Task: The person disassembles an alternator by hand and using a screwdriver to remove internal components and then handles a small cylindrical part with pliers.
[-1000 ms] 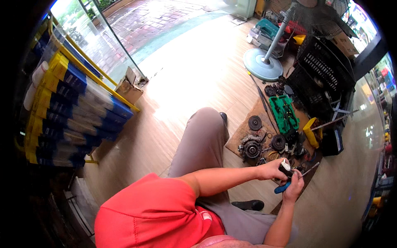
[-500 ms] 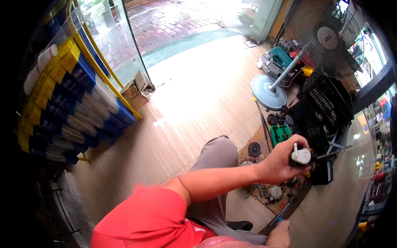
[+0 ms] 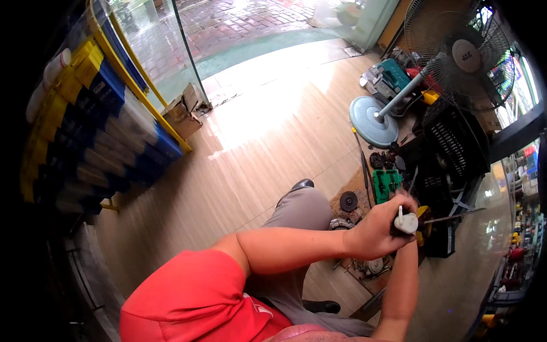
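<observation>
My left hand point(image 3: 370, 231) reaches across to the right, its fingers wrapped round a dark tool body with a white cap point(image 3: 406, 223). A small white lever stands up from that cap. Just behind it, my right hand point(image 3: 405, 199) shows only as a blur, mostly hidden by the left hand and the tool. A thin grey rod point(image 3: 414, 178) rises above the right hand; whether it is held cannot be made out. Yellow parts point(image 3: 423, 216) show beside the tool. Close by lies an open green case point(image 3: 388, 183) of small pieces.
A dark round disc point(image 3: 348, 201) and loose metal parts point(image 3: 373, 267) lie on a brown board. Further off stand a floor fan point(image 3: 373, 122), a black crate point(image 3: 456, 134) and a teal machine point(image 3: 393, 74). At left is a yellow rack point(image 3: 145, 108) with blue-and-yellow packages; a glass counter is at right.
My right arm has come up from the lower edge to the tool at my left hand. The white-capped tool has shifted slightly left and down, and the view has turned a little.
</observation>
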Demonstrator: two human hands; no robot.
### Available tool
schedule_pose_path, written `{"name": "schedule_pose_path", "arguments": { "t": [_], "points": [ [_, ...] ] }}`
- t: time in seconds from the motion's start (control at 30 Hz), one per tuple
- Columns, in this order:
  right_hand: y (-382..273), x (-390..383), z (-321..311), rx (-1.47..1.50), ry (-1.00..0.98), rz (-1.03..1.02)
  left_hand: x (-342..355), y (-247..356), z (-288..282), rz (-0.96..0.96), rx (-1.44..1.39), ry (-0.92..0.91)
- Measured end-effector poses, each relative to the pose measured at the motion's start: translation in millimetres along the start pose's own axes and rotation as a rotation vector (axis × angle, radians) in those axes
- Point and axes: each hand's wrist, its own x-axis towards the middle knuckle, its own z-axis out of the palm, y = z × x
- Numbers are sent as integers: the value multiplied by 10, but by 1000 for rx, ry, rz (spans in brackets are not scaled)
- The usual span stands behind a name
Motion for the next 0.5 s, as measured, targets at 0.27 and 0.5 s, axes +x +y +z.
{"name": "schedule_pose_path", "arguments": {
  "t": [0.27,0.5],
  "points": [
    [852,-1822,-961,17,362,360,-125,-222,319,-375,72,-124],
    [805,-2036,-814,-36,388,129,-481,-558,753,-458,93,-239]
  ]
}}
